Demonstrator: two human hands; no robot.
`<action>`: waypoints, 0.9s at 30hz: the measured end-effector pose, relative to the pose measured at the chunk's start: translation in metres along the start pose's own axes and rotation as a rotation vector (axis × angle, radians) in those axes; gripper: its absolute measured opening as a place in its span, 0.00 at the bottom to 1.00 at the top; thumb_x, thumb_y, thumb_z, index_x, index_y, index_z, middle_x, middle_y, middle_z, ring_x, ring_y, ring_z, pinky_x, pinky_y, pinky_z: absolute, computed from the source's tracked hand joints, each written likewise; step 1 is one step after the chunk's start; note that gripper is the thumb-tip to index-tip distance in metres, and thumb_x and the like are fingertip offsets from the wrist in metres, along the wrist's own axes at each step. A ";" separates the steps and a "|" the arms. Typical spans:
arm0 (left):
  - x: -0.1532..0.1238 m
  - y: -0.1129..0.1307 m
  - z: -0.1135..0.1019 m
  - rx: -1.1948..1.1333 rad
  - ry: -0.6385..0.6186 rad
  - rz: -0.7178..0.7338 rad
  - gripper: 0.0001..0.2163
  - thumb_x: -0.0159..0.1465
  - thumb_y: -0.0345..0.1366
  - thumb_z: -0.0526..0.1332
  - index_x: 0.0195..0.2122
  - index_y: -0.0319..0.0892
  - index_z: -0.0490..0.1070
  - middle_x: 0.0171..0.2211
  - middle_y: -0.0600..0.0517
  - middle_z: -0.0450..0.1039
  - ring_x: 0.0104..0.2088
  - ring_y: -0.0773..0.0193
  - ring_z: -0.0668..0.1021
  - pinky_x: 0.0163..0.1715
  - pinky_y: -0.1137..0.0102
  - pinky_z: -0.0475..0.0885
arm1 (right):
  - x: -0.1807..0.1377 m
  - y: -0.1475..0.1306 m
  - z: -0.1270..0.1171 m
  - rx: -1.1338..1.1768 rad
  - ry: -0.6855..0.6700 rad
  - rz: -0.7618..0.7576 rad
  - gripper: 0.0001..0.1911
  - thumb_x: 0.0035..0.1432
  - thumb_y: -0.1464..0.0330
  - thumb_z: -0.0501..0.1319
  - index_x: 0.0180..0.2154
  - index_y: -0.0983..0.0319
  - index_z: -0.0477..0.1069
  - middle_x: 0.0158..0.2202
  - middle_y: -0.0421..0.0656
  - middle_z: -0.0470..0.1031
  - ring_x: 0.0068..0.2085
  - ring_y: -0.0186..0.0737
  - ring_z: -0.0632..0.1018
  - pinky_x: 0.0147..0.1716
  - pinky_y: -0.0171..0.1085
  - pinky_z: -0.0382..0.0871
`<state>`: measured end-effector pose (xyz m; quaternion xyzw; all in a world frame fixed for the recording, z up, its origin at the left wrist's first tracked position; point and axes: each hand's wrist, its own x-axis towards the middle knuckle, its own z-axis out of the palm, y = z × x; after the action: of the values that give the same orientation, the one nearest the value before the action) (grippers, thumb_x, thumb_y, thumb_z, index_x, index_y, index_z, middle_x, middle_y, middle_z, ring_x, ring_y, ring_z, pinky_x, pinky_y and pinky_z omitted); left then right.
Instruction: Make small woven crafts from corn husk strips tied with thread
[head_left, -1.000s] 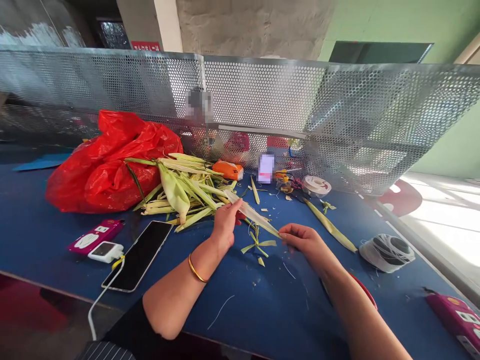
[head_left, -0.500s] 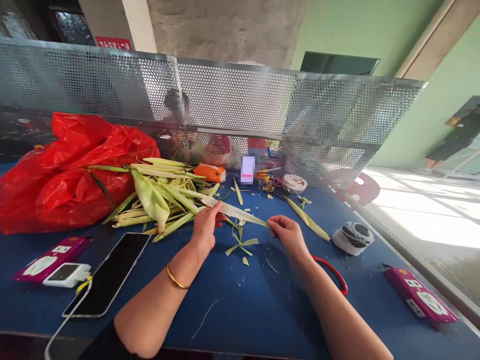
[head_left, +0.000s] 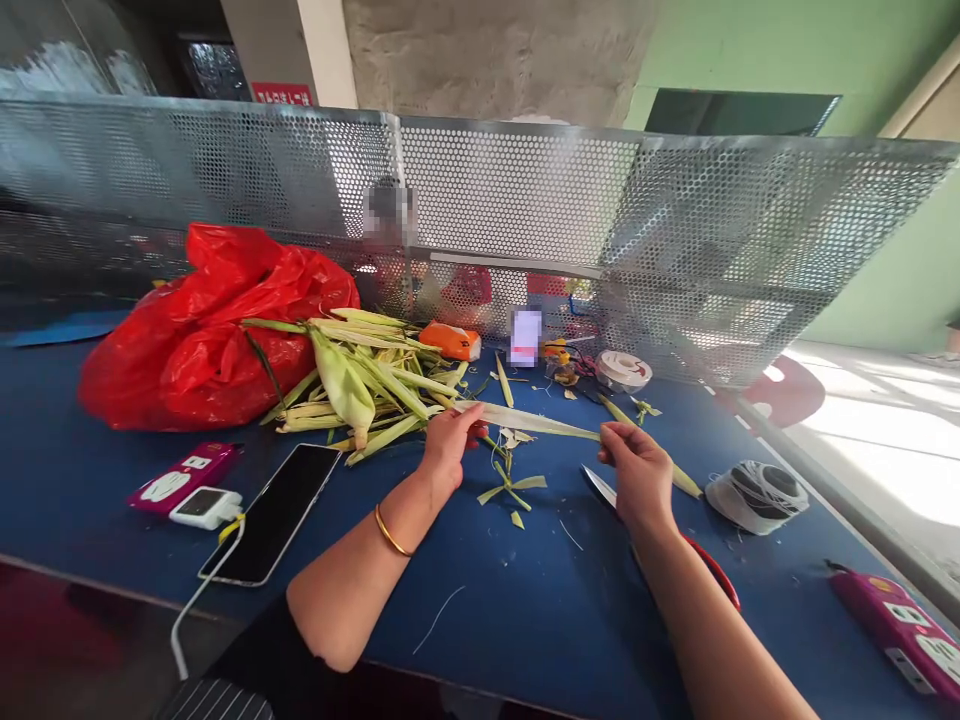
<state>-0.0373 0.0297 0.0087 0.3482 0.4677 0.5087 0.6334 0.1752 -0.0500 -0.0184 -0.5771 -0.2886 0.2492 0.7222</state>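
Observation:
A pale strip of corn husk [head_left: 544, 421] is stretched between my two hands above the blue table [head_left: 495, 600]. My left hand [head_left: 452, 440] pinches it near its left end. At the other end, the fingers of my right hand [head_left: 634, 462] are closed on the tip. Beneath my right forearm lie scissors with red handles [head_left: 718, 572], partly hidden, their blade showing to the left. A small knotted husk piece [head_left: 511, 488] rests on the table below the strip. The pile of green and yellow corn husks [head_left: 375, 375] lies just beyond my left hand.
A red plastic bag [head_left: 217, 340] stands at the left. A phone [head_left: 277, 515] with a cable and a purple power bank [head_left: 184, 477] lie in front of it. Grey thread [head_left: 757, 497] and another purple power bank [head_left: 892, 625] are at right. A perforated metal screen [head_left: 510, 190] closes the back.
The view has turned left, so the scene appears shifted right. My right hand has moved away from my left, and the husk strip shows longer between them. The scissors' blade has come into sight.

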 end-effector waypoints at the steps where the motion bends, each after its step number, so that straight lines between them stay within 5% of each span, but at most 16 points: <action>1: -0.001 0.000 0.000 0.004 -0.006 -0.009 0.07 0.50 0.35 0.69 0.26 0.37 0.75 0.21 0.52 0.75 0.20 0.71 0.74 0.19 0.77 0.62 | 0.001 -0.002 -0.001 0.058 0.018 0.010 0.20 0.38 0.57 0.74 0.30 0.62 0.75 0.23 0.35 0.70 0.22 0.30 0.69 0.25 0.34 0.66; 7: -0.012 -0.003 0.006 -0.016 -0.049 -0.028 0.06 0.51 0.32 0.66 0.30 0.36 0.76 0.23 0.51 0.76 0.20 0.70 0.74 0.20 0.76 0.65 | -0.010 -0.012 0.007 0.448 -0.227 0.149 0.36 0.39 0.38 0.65 0.39 0.60 0.77 0.42 0.46 0.78 0.42 0.41 0.79 0.43 0.39 0.73; 13: -0.033 -0.013 0.015 0.113 -0.120 0.162 0.06 0.53 0.34 0.66 0.30 0.39 0.75 0.23 0.53 0.76 0.20 0.69 0.75 0.20 0.76 0.65 | -0.035 -0.015 0.032 0.163 -0.403 0.137 0.27 0.40 0.48 0.72 0.35 0.62 0.78 0.32 0.42 0.78 0.30 0.37 0.77 0.30 0.35 0.71; 18: -0.041 -0.016 0.016 0.293 -0.243 0.290 0.04 0.54 0.35 0.65 0.29 0.41 0.75 0.24 0.55 0.76 0.23 0.66 0.78 0.23 0.75 0.68 | -0.042 -0.016 0.043 0.086 -0.279 0.174 0.23 0.36 0.55 0.75 0.30 0.63 0.75 0.23 0.39 0.75 0.23 0.34 0.73 0.24 0.34 0.68; 27: -0.045 -0.010 0.017 0.231 -0.346 0.028 0.05 0.56 0.35 0.64 0.27 0.38 0.73 0.23 0.50 0.77 0.24 0.67 0.78 0.24 0.75 0.67 | -0.027 -0.019 0.027 0.165 -0.035 0.083 0.21 0.36 0.54 0.74 0.26 0.63 0.74 0.19 0.37 0.72 0.20 0.33 0.70 0.22 0.34 0.65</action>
<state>-0.0197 -0.0157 0.0158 0.5072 0.4023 0.3931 0.6530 0.1373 -0.0538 0.0017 -0.5229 -0.2555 0.3119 0.7510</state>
